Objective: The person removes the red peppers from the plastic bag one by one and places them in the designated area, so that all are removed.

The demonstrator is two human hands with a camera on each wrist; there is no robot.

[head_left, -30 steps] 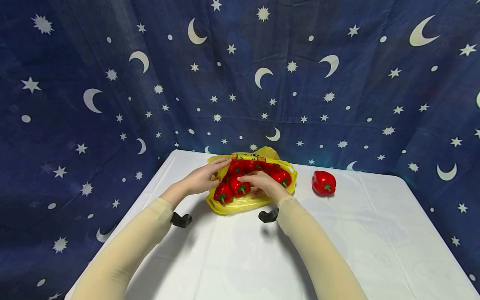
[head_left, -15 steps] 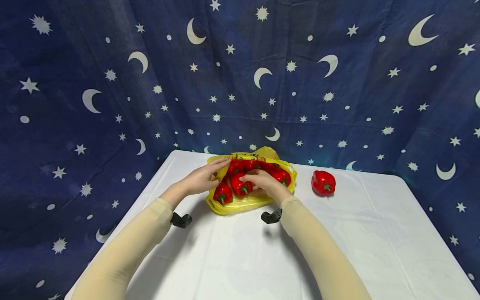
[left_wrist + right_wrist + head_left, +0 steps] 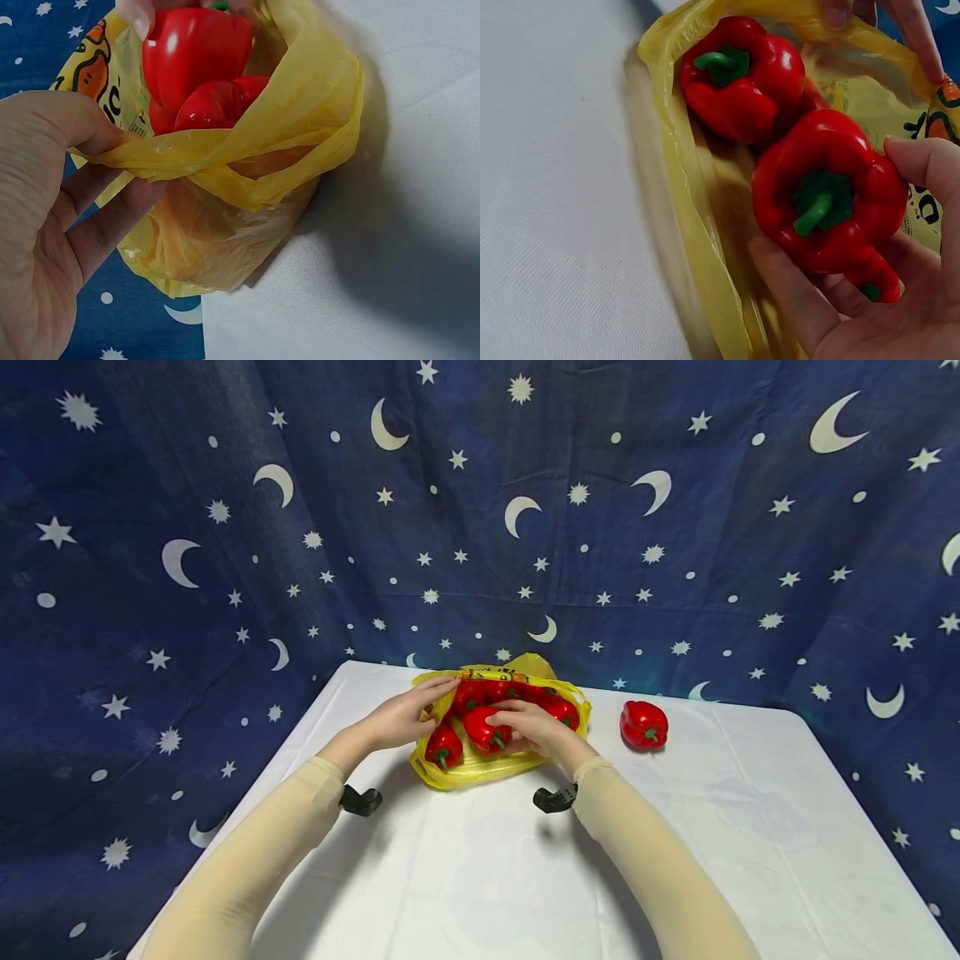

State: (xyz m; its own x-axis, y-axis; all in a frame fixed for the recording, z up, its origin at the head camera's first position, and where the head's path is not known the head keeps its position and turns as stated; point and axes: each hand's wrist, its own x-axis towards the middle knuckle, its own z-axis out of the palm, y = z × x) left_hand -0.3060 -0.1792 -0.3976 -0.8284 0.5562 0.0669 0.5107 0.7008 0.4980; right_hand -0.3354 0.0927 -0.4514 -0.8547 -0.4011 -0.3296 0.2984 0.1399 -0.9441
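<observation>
The right hand point(image 3: 870, 300) cups a glossy red bell pepper point(image 3: 829, 191) inside the crinkled yellow plastic bag point(image 3: 480, 767) at the table's far middle; keep the left hand point(image 3: 45, 232) pinching the rim wide, and lift straight so the film doesn't snag

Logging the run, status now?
Left hand holds bag rim. Right hand grips a pepper in bag. Nothing in the way.
</observation>
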